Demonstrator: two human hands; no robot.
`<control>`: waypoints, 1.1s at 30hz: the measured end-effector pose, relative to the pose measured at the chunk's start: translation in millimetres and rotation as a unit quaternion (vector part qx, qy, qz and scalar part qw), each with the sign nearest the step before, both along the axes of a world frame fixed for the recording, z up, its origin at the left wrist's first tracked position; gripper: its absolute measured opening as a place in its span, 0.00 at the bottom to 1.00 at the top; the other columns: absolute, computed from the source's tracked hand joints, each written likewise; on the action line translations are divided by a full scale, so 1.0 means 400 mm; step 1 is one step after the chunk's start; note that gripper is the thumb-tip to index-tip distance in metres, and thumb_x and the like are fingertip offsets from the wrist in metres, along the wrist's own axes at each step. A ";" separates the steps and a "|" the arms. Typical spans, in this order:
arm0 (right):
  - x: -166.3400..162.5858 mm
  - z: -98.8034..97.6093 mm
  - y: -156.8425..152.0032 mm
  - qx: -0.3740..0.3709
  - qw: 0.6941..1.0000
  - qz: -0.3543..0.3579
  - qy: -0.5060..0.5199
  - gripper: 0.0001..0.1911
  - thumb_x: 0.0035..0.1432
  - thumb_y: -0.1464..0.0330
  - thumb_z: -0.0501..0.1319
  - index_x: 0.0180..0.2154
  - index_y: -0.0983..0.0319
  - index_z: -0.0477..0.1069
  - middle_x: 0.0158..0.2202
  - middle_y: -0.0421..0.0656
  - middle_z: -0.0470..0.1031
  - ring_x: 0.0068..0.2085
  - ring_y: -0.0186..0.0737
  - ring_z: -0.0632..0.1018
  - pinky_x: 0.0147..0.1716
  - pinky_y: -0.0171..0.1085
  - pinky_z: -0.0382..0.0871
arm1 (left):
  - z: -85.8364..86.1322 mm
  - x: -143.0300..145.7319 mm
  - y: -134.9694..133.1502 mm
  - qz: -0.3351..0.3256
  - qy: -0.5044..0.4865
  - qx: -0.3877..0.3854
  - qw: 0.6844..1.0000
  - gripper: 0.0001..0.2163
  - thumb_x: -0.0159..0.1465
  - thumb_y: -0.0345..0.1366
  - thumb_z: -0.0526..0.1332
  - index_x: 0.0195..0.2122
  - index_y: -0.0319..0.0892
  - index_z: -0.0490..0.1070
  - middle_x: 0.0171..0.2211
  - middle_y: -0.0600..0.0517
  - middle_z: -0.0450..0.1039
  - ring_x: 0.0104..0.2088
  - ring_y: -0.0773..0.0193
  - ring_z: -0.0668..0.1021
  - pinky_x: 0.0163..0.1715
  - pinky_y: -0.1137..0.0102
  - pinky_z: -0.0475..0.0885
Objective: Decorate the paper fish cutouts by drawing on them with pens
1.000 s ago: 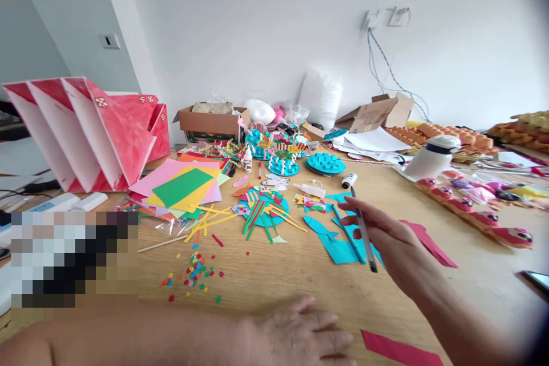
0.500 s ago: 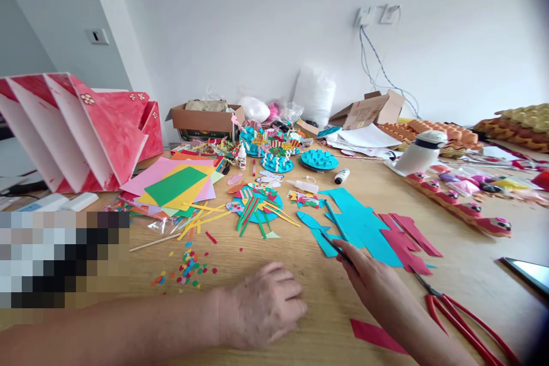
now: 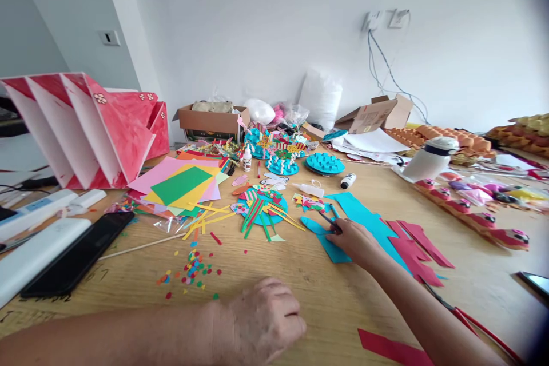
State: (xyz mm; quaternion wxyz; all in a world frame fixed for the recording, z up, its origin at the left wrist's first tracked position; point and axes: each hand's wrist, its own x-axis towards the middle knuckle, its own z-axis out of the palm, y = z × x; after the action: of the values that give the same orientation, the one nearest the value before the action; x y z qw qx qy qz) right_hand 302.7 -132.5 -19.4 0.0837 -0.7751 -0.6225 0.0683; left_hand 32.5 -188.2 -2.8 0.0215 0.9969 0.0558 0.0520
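My left hand (image 3: pixel 270 320) rests on the table with its fingers curled in, and nothing shows in it. Farther forward, my right hand (image 3: pixel 354 240) is closed around a slim dark pen (image 3: pixel 328 221), held over the blue paper (image 3: pixel 368 223). A blue paper fish shape (image 3: pixel 314 225) lies just left of that hand, partly covered by it. Beside the pen is a thin blue stick (image 3: pixel 333 210). Red paper pieces (image 3: pixel 414 249) lie right of the blue sheet. Under my right forearm, red-handled scissors (image 3: pixel 465 320) are partly hidden.
A decorated blue disc (image 3: pixel 274 214) with paper strips sits mid-table. Confetti dots (image 3: pixel 195 269) are scattered to its left, near a black phone (image 3: pixel 77 254). A glue bottle (image 3: pixel 309 189), a white flask (image 3: pixel 431 159) and a red-painted egg-carton strip (image 3: pixel 480 217) stand around the work area.
My right hand has moved forward and slightly left with the pen, toward the blue stick. My left hand stays nearly in place, while the view has shifted a little.
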 end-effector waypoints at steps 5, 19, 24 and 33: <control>0.012 -0.004 0.012 -0.020 1.000 0.004 0.020 0.03 0.50 0.68 0.59 0.28 0.60 0.70 0.28 0.44 0.76 0.32 0.42 0.76 0.28 0.34 0.62 | -0.002 -0.012 0.016 0.014 -0.004 -0.029 0.999 0.03 0.60 0.31 0.59 0.34 0.39 0.66 0.31 0.52 0.70 0.34 0.64 0.71 0.40 0.69 0.65; -0.036 0.037 0.033 0.007 0.999 0.013 0.042 0.05 0.48 0.65 0.60 0.28 0.60 0.70 0.27 0.42 0.74 0.31 0.41 0.75 0.27 0.34 0.61 | 0.020 -0.019 0.057 0.070 -0.058 -0.119 0.989 0.05 0.63 0.27 0.56 0.39 0.39 0.68 0.38 0.51 0.73 0.39 0.65 0.74 0.44 0.73 0.66; -0.057 0.031 0.062 -0.004 0.999 0.029 0.042 0.03 0.43 0.68 0.62 0.24 0.60 0.68 0.25 0.40 0.71 0.30 0.41 0.73 0.24 0.33 0.58 | 0.008 -0.011 0.046 0.052 -0.051 -0.110 0.991 0.05 0.61 0.28 0.58 0.38 0.38 0.69 0.36 0.50 0.73 0.38 0.64 0.75 0.44 0.71 0.67; -0.056 0.045 0.058 0.010 0.997 0.016 0.079 0.06 0.42 0.67 0.63 0.22 0.60 0.65 0.22 0.39 0.68 0.26 0.39 0.70 0.22 0.34 0.56 | -0.008 -0.007 0.074 0.144 -0.142 -0.305 0.931 0.09 0.59 0.23 0.55 0.37 0.39 0.71 0.35 0.51 0.73 0.37 0.67 0.75 0.40 0.74 0.68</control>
State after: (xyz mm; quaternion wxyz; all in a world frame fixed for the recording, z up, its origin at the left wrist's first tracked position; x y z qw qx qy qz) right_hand 280.4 -109.3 -1.6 0.1395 -0.7563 -0.6269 0.1245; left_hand 29.7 -158.7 -5.9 0.3240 0.9060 0.2080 0.1759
